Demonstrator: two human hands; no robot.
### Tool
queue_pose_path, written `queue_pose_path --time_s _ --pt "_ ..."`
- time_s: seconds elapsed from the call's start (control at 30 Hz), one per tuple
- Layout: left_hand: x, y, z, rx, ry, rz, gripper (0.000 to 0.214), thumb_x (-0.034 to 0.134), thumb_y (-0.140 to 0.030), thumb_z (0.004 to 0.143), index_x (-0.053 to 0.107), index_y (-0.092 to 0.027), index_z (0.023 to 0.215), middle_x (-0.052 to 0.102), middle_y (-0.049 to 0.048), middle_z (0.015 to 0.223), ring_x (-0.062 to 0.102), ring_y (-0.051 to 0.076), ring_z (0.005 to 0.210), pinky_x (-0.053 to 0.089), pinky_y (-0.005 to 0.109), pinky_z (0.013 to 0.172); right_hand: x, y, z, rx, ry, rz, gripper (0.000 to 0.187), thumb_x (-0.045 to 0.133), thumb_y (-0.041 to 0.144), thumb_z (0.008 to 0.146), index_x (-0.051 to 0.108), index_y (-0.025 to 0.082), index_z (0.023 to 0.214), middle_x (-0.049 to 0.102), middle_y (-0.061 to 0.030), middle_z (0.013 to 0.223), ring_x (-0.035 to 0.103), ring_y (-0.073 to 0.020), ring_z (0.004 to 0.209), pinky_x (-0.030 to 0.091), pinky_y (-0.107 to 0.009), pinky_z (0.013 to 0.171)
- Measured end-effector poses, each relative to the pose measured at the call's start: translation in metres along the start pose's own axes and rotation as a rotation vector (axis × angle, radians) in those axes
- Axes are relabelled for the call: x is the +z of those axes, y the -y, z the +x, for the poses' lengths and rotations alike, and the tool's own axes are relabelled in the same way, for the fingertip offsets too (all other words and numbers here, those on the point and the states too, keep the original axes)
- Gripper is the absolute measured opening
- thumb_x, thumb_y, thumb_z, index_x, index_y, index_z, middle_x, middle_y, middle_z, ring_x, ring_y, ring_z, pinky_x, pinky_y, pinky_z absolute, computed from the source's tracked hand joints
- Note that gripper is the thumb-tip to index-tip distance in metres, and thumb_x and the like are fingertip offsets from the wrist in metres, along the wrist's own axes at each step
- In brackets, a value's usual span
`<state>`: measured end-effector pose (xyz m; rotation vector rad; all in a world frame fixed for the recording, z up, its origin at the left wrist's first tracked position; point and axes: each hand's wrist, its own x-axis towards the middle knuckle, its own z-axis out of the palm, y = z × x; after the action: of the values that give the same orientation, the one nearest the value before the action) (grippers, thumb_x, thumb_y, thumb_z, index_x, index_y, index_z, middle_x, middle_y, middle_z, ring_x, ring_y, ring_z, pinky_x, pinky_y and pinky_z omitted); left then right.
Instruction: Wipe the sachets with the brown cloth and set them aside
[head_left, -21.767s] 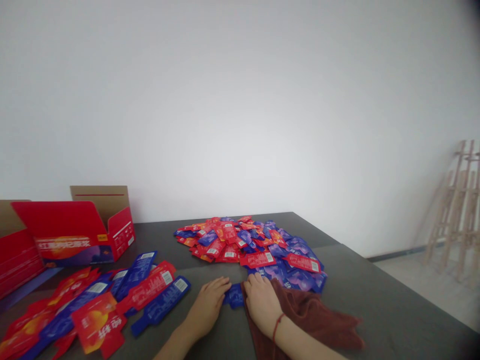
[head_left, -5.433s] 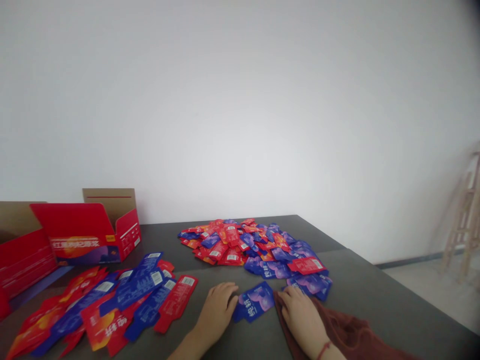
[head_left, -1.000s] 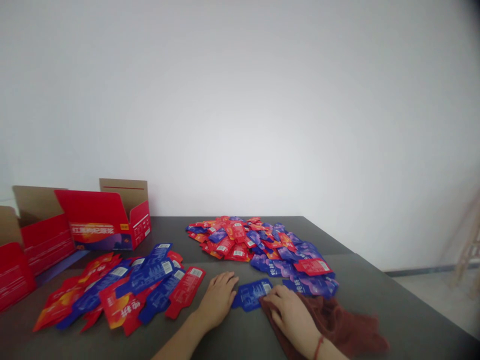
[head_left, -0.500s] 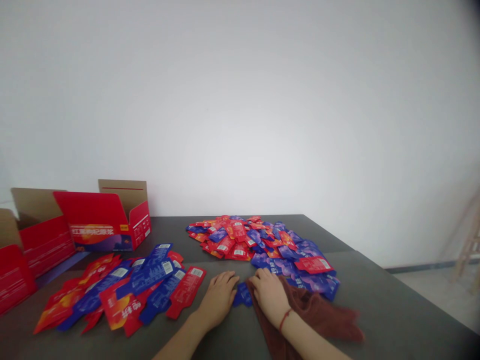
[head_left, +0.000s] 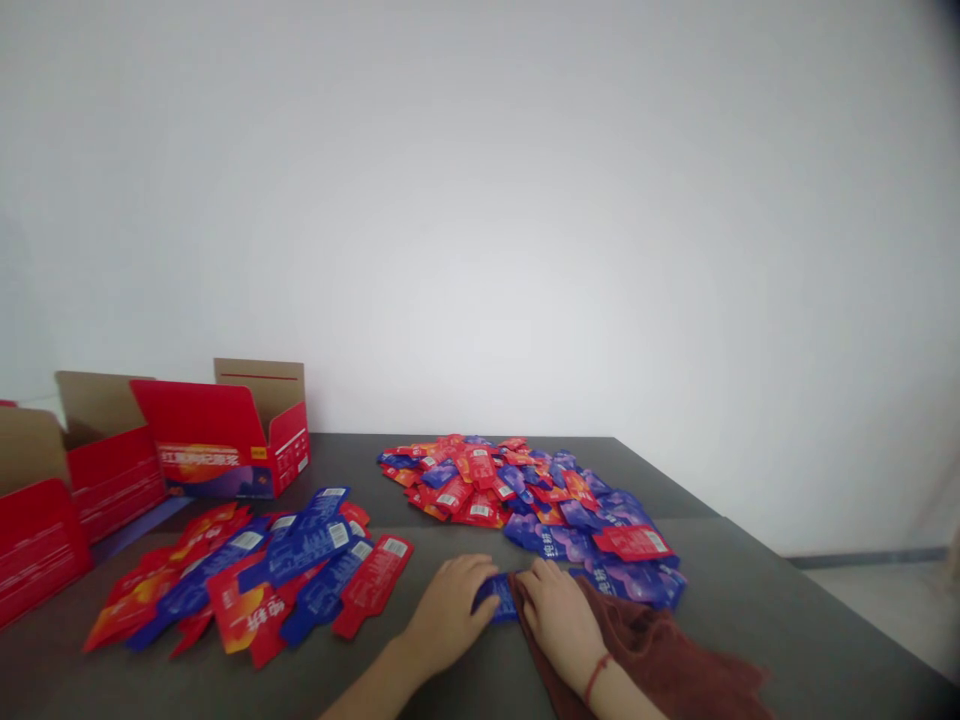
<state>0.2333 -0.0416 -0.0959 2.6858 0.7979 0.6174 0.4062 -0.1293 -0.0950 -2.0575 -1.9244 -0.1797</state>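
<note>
A blue sachet (head_left: pixel 504 600) lies flat on the table between my hands. My left hand (head_left: pixel 452 610) holds its left end, fingers curved over the far side and thumb on the near side. My right hand (head_left: pixel 561 612) is closed on a brown cloth (head_left: pixel 664 655), pressing it against the sachet's right part, which is hidden beneath. The cloth's loose end spreads to the right under my wrist, which wears a thin red bracelet (head_left: pixel 596 677).
Left of my hands lies a pile of red and blue sachets (head_left: pixel 304 555). A larger mixed heap (head_left: pixel 480 480) sits beyond them, spreading right. Open red cartons (head_left: pixel 214 440) line the table's left side. The dark table (head_left: pixel 750 590) meets a white wall at the back.
The view has shifted slightly left. My right hand and the cloth have moved a little right, uncovering more of the blue sachet. My left thumb now reaches onto it.
</note>
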Motion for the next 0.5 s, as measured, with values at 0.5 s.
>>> queue_pose_path --time_s 0.5 --pt "-0.032 0.024 -0.008 -0.104 0.108 0.332 0.054 0.035 -0.005 0.085 0.057 -0.027 0.129 0.061 0.0052 0.129 0.056 0.022 0.117 0.035 0.043 0.105 -0.005 -0.012 0.006 0.068 -0.009 0.071 0.027 0.044 0.014 0.091 0.068 0.024 0.096 0.065 -0.0046 0.096 0.057 -0.0209 0.093 0.039 -0.031 0.081"
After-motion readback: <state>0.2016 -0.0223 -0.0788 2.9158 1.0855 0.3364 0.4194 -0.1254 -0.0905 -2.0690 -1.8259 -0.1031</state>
